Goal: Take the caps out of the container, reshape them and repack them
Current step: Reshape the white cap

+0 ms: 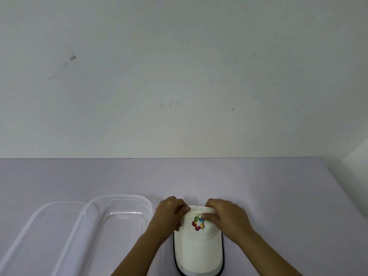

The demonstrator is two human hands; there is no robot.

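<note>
Both hands held the white cap (199, 248) in a pinching grip at its crown: the left hand (172, 213) curled on its left side, the right hand (225, 216) over the folded top edge, thumb beside the coloured logo. The cap lay flat on the worktop (278, 196), brim toward the person, just right of the clear container (147, 204), with the lid (49, 204) further left. Since the container looked empty, unpacking seemed done, reshaping was under way and repacking remained.

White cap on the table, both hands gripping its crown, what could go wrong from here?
The left hand and right hand pinch the cap at its crown beside the logo; a crease might set there. The clear container sits close to the left forearm, so a sideways move might knock it.
</note>
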